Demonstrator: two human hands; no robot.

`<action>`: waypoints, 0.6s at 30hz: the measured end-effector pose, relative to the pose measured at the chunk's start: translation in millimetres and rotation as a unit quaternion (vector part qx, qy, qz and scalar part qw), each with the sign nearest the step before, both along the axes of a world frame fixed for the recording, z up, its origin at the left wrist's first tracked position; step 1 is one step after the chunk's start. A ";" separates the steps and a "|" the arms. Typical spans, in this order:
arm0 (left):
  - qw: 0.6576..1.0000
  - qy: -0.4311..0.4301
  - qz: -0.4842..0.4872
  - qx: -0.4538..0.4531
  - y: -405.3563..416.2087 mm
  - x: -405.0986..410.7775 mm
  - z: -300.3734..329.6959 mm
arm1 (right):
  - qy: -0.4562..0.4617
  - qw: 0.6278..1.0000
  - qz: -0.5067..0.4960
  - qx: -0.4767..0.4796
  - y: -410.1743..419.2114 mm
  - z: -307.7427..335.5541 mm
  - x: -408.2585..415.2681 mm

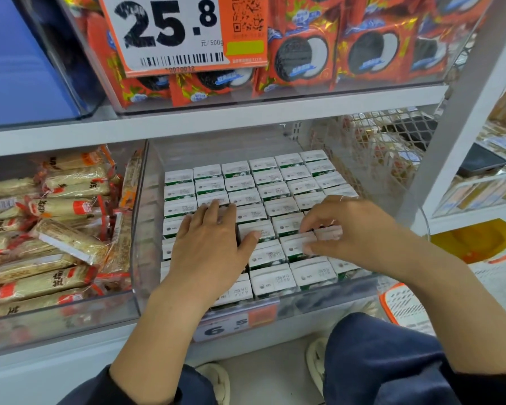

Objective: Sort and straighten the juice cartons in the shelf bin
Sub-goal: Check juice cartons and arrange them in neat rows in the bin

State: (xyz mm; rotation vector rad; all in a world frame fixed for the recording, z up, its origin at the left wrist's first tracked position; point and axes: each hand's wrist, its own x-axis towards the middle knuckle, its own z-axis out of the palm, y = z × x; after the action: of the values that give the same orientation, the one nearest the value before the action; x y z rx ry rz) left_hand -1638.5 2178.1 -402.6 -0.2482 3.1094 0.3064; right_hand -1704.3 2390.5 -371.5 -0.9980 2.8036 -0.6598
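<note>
A clear plastic shelf bin (142,229) holds several rows of small white and green juice cartons (263,185) standing upright, tops facing me. My left hand (208,244) lies flat on the cartons in the left middle of the bin, fingers straight and the thumb stretched right against one carton. My right hand (342,226) hovers over the right middle rows with fingers curled down; its fingertips touch a carton (297,244) that sits slightly askew. Whether it pinches that carton I cannot tell.
A neighbouring bin (56,311) on the left holds wrapped biscuit bars. Above, another bin (304,95) holds red cookie packs behind a 25.8 price sign (164,33). A wire basket (371,147) stands to the right. A price tag (237,323) hangs on the bin's front.
</note>
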 end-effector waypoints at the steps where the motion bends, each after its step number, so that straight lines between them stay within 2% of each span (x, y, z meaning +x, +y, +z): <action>1: 1.000 -0.001 0.001 -0.001 0.1 0.0 0.1 | -0.005 1.000 0.005 0.018 -0.6 -3.1 0.4; 12: 1.000 0.003 0.008 -0.008 3.0 -0.2 1.8 | 0.019 0.994 0.049 0.097 -17.8 0.0 -6.3; 15: 1.000 0.004 0.006 -0.007 2.5 0.2 2.4 | -0.018 0.997 0.060 0.049 -14.3 0.6 -7.3; 18: 1.000 0.009 0.003 -0.007 1.2 0.9 2.4 | -0.059 0.995 0.048 -0.067 -6.0 7.9 -5.5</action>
State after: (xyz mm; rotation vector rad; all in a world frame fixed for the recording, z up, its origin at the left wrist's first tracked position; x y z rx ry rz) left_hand -1637.6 2179.3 -400.2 -0.2572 3.1301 0.2882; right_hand -1709.8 2384.5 -363.7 -1.0697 2.6224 -0.8728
